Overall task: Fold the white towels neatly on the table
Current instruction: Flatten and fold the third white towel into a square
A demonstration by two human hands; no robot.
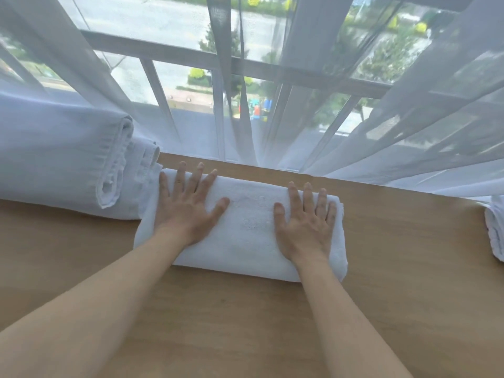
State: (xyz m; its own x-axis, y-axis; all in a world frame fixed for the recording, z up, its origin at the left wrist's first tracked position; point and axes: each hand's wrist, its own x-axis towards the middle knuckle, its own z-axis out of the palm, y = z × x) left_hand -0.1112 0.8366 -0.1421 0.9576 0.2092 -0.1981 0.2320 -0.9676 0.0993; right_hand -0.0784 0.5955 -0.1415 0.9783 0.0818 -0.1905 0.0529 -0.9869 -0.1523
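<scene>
A folded white towel [245,227] lies flat on the wooden table [245,323], near its far edge. My left hand [185,205] presses on the towel's left part with fingers spread and straight. On the right part my right hand [305,222] lies flat, fingers straight too. A stack of folded white towels [62,159] stands at the far left, touching the pressed towel's left end. Another white towel [496,227] shows partly at the right edge of the view.
Sheer white curtains [381,118] hang right behind the table's far edge, in front of a window with a railing. Bare wood stretches from the towel towards me and to its right.
</scene>
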